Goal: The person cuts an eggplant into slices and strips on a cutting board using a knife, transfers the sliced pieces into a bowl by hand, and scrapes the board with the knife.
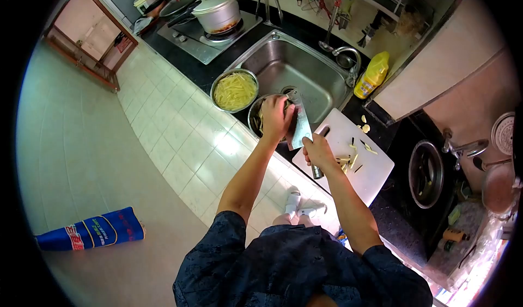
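My right hand [319,152] is closed round the handle of a cleaver [299,123], whose broad blade slants over the sink's near edge. Against the blade's left side, my left hand [277,117] has its fingers curled, with dark-skinned vegetable strips [287,105] partly showing at the fingertips. Beneath that hand is a metal bowl [251,123] with more dark strips, mostly hidden. A white cutting board [373,168] lies to the right, with several pale, dark-edged strips [353,160] scattered on it. Beside the sink stands another metal bowl [213,96] full of pale yellow strips [235,90].
The steel sink [321,83] lies ahead, its faucet [357,67] at the right near a yellow bottle [373,75]. A large pot [217,14] sits on the stove [202,50]. Garlic-like pieces [365,127] lie behind the board. At right is a dark basin [426,174].
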